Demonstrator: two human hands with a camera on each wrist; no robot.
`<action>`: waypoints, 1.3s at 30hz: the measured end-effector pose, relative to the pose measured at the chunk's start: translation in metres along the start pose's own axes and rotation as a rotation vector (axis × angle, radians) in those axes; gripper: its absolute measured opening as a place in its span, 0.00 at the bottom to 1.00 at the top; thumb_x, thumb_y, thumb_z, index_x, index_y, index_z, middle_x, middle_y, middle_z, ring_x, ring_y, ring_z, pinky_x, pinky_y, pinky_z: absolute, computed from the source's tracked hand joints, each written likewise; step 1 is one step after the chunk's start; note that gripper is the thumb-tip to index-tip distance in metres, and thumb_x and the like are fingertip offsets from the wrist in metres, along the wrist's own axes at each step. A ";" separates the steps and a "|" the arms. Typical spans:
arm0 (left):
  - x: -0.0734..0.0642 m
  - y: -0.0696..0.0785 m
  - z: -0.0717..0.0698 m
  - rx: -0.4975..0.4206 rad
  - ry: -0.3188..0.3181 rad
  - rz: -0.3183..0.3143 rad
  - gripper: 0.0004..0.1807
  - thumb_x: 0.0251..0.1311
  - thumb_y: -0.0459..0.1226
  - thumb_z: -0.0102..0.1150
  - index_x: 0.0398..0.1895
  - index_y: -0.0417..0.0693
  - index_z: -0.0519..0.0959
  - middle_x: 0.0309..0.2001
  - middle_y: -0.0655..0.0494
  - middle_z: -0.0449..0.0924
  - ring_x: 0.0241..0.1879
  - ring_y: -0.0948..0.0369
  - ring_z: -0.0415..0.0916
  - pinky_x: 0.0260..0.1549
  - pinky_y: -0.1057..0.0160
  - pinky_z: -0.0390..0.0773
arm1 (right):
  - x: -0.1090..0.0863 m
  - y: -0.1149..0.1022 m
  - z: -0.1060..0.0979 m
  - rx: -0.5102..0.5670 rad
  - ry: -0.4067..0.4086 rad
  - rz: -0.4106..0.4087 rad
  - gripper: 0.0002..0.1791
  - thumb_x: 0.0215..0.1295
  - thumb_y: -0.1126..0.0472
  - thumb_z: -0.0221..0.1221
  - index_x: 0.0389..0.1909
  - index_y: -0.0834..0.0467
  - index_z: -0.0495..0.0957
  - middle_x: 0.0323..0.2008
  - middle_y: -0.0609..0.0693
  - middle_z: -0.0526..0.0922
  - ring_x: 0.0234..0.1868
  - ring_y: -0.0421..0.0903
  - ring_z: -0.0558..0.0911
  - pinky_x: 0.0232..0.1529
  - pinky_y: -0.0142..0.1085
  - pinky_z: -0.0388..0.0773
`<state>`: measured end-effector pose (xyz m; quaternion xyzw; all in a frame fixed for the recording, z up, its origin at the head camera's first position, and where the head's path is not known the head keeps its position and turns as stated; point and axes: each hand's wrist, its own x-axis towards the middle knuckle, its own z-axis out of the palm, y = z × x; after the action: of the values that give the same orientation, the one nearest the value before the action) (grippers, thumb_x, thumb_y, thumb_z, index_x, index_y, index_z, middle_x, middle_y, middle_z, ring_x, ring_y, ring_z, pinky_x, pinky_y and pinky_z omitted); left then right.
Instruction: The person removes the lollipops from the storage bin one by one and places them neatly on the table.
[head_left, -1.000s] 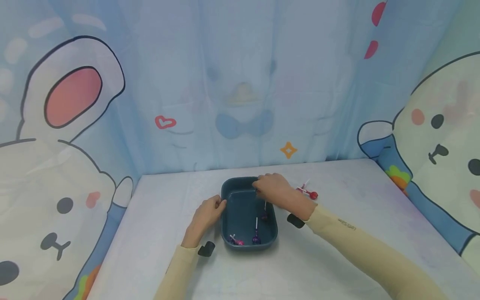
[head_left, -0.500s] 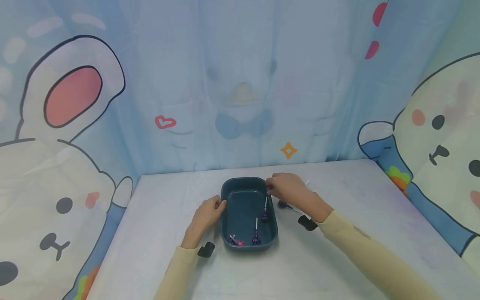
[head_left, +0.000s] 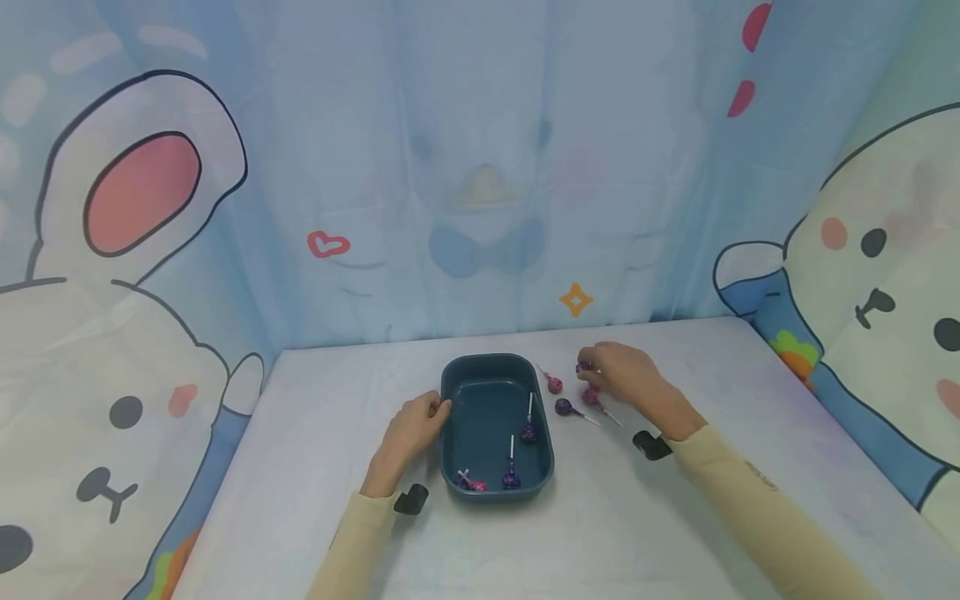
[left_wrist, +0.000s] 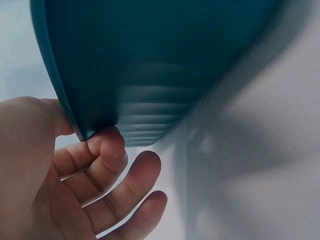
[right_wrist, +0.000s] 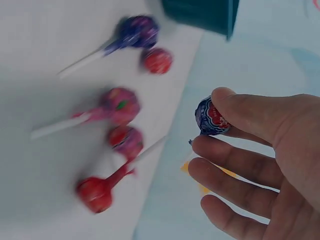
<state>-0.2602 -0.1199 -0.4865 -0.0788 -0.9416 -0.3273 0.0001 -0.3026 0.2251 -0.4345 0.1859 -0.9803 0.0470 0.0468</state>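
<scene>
A deep dark-teal rectangular tray (head_left: 483, 496) stands on the table, with several lollipops inside: a purple one (head_left: 512, 481) at the near end, another purple one (head_left: 528, 433) along the right wall, and a pink one (head_left: 477, 485) in the near left corner. My left hand (head_left: 412, 427) pinches the tray's left rim between thumb and index finger; its other fingers curl loosely below the rim. Right of the tray, my right hand (head_left: 618, 372) holds a lollipop with a dark blue and red wrapper (right_wrist: 212, 117) between thumb and fingers, raised above the table.
Between tray and right hand lie more lollipops: a pink one (head_left: 555, 385), a dark purple one (head_left: 564, 407) and another pink one (head_left: 592, 396). A red lollipop (right_wrist: 96, 194) shows in the right wrist view. A blue printed curtain (head_left: 480, 308) hangs behind the table.
My right hand has moved right from the tray's far right rim, carrying the lollipop over those on the table. The left hand and tray have stayed put.
</scene>
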 end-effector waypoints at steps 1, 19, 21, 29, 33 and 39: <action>0.000 0.000 0.000 0.000 0.002 0.001 0.16 0.64 0.50 0.45 0.24 0.51 0.69 0.17 0.60 0.67 0.17 0.64 0.63 0.16 0.65 0.62 | -0.001 0.004 0.002 0.002 -0.007 0.015 0.10 0.56 0.54 0.63 0.38 0.53 0.79 0.30 0.45 0.81 0.31 0.42 0.77 0.36 0.43 0.76; 0.000 0.000 -0.002 -0.003 -0.001 0.002 0.17 0.64 0.51 0.45 0.23 0.51 0.68 0.16 0.60 0.66 0.17 0.64 0.63 0.16 0.65 0.62 | -0.006 0.064 0.025 0.113 -0.131 0.226 0.18 0.58 0.54 0.61 0.45 0.61 0.77 0.36 0.54 0.81 0.31 0.46 0.75 0.31 0.39 0.75; 0.000 0.000 -0.002 -0.001 -0.001 0.006 0.17 0.64 0.51 0.45 0.23 0.51 0.68 0.16 0.60 0.66 0.17 0.64 0.63 0.16 0.65 0.62 | -0.007 0.067 0.026 0.114 -0.139 0.238 0.19 0.57 0.54 0.62 0.45 0.61 0.76 0.37 0.56 0.81 0.32 0.47 0.76 0.32 0.41 0.75; 0.001 -0.002 -0.001 0.004 -0.001 0.008 0.17 0.64 0.51 0.45 0.24 0.52 0.69 0.17 0.59 0.66 0.17 0.64 0.63 0.16 0.64 0.62 | -0.006 0.073 0.028 0.105 -0.185 0.283 0.17 0.58 0.54 0.61 0.45 0.61 0.76 0.38 0.56 0.80 0.34 0.49 0.75 0.35 0.44 0.74; 0.001 -0.002 0.000 0.008 0.004 0.009 0.16 0.64 0.51 0.45 0.24 0.52 0.69 0.17 0.59 0.66 0.17 0.63 0.63 0.16 0.64 0.62 | -0.004 0.074 0.030 0.109 -0.205 0.300 0.17 0.58 0.55 0.60 0.44 0.61 0.75 0.37 0.56 0.80 0.33 0.49 0.74 0.33 0.42 0.73; 0.001 -0.002 0.002 0.021 0.013 0.013 0.16 0.64 0.51 0.45 0.24 0.52 0.68 0.17 0.60 0.66 0.17 0.64 0.63 0.16 0.65 0.62 | -0.003 0.074 0.034 0.116 -0.208 0.301 0.16 0.58 0.56 0.60 0.42 0.62 0.75 0.34 0.55 0.79 0.30 0.48 0.73 0.29 0.39 0.71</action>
<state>-0.2611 -0.1205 -0.4891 -0.0829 -0.9445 -0.3177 0.0095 -0.3300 0.2911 -0.4738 0.0433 -0.9923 0.0905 -0.0729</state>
